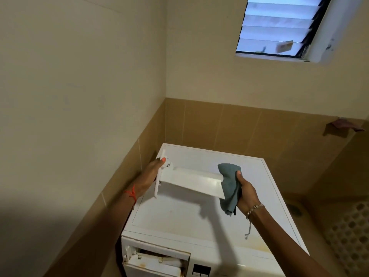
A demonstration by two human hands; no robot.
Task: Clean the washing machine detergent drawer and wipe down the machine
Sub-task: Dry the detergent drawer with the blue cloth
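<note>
From the head camera, my left hand (151, 172) gripped the detergent drawer (191, 180) by its front panel, holding it above the washing machine (199, 222), whose slot (157, 258) gaped below. My right hand (244, 190) clutched the cloth (229, 186) against the drawer's far end. I judged a firm left grip and long strokes along each face best.

Dim, warm room; daylight from louvred window (279, 27); soft blur, wide-angle bending at edges

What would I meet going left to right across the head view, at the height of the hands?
Red wrist thread → left hand → detergent drawer → grey-blue cloth → right hand.
</note>
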